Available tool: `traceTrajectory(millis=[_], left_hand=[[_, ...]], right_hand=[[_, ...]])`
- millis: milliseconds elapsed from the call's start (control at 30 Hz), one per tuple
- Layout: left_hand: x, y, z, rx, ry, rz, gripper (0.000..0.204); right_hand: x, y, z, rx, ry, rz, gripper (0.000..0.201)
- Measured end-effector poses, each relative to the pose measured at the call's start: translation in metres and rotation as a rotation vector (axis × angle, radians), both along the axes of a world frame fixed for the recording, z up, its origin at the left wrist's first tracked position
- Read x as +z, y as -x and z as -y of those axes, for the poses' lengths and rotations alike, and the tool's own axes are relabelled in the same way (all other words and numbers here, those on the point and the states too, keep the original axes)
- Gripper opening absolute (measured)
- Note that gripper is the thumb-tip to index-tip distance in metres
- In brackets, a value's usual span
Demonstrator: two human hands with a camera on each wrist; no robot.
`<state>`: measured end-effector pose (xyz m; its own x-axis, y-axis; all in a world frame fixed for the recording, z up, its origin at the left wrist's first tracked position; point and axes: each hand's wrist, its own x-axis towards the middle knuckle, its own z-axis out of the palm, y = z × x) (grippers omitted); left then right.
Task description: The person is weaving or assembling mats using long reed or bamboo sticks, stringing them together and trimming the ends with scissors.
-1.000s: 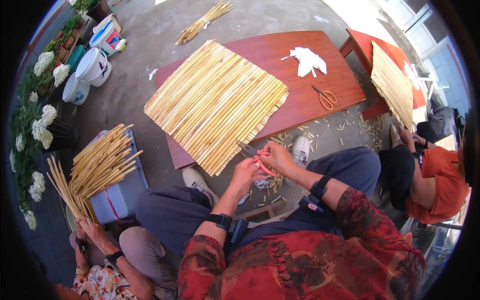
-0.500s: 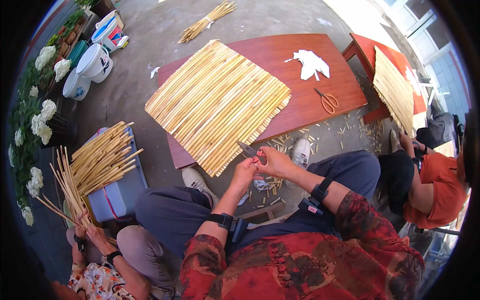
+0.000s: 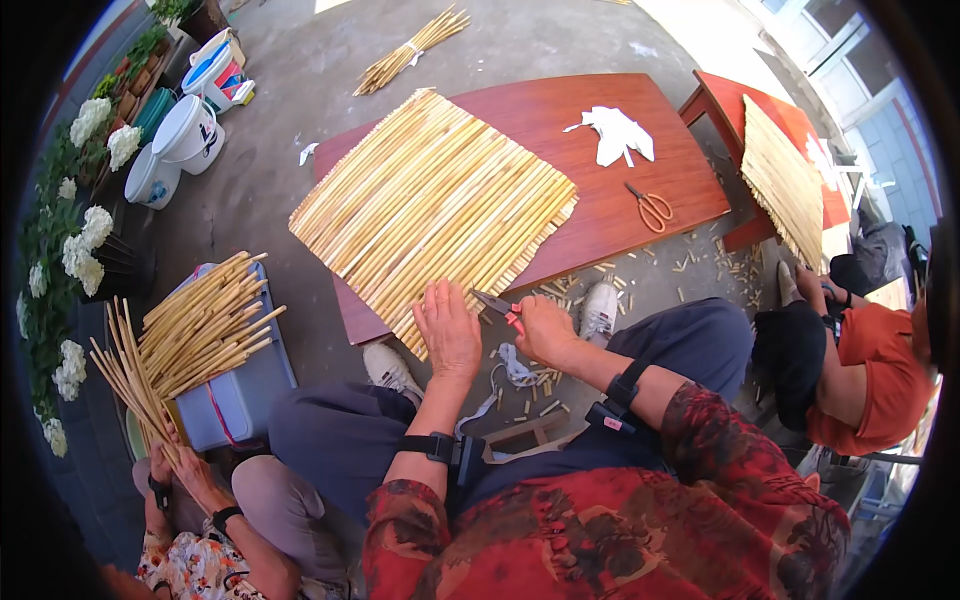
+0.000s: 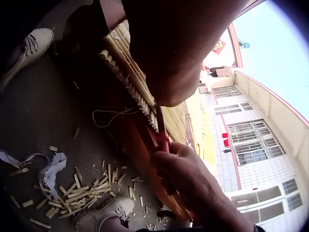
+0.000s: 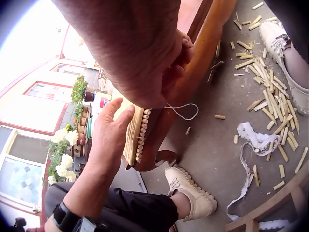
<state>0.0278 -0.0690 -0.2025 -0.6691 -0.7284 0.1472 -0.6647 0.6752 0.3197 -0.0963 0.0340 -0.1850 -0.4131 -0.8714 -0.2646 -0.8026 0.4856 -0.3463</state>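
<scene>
A mat of straw-coloured sticks (image 3: 430, 190) lies on the low red-brown table (image 3: 560, 110), its near corner jutting over the edge. My left hand (image 3: 447, 330) rests on that corner with its fingers extended. Just right of it, my right hand (image 3: 547, 328) grips red-handled pliers (image 3: 497, 304), their grey jaws at the mat's cut edge. In the left wrist view the pliers' red handle (image 4: 163, 141) shows in my right hand (image 4: 181, 169), close by the row of stick ends. A loop of thin string (image 5: 186, 113) hangs from the mat's edge in the right wrist view.
Orange-handled scissors (image 3: 652, 207) and a white cloth (image 3: 617, 135) lie on the table. Cut stick ends (image 5: 270, 104) litter the ground by my shoes. Left, a person holds sticks beside a stick pile (image 3: 205, 325); right, another sits near a second mat (image 3: 785, 180).
My left hand has left the pliers' tip area beside my right hand and moved up-left onto the mat, its fingers spreading out. The right hand still holds the pliers.
</scene>
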Motion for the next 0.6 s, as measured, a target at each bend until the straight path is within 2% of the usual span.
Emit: traceTrajectory(millis=[33, 200, 267, 367, 400, 467, 533, 600], left_hand=[[-0.010, -0.002, 0.004, -0.009, -0.108, 0.068, 0.074], [-0.033, -0.006, 0.003, -0.036, -0.071, 0.193, 0.076], [-0.042, -0.006, 0.004, -0.047, 0.075, 0.273, 0.072], [-0.052, -0.007, 0.005, -0.047, 0.134, 0.284, 0.070], [-0.055, -0.010, 0.005, -0.037, 0.128, 0.286, 0.070], [-0.062, -0.009, 0.004, -0.027, 0.270, 0.399, 0.072], [-0.068, -0.012, -0.004, -0.046, 0.230, 0.358, 0.074], [-0.053, -0.012, 0.018, -0.038, 0.261, 0.301, 0.075]], right_hand=[[0.001, 0.001, -0.001, 0.021, 0.019, -0.009, 0.040], [-0.009, 0.000, 0.001, -0.024, 0.014, 0.029, 0.038], [-0.003, 0.003, 0.003, -0.030, 0.001, 0.083, 0.037], [0.001, 0.005, 0.005, -0.015, 0.028, 0.087, 0.034], [0.008, 0.003, 0.008, -0.005, 0.023, 0.088, 0.034], [0.037, 0.004, 0.016, -0.077, 0.276, 0.110, 0.033], [0.081, 0.022, 0.041, -0.095, 0.265, -0.007, 0.033], [0.089, 0.040, 0.047, -0.135, 0.254, 0.065, 0.034]])
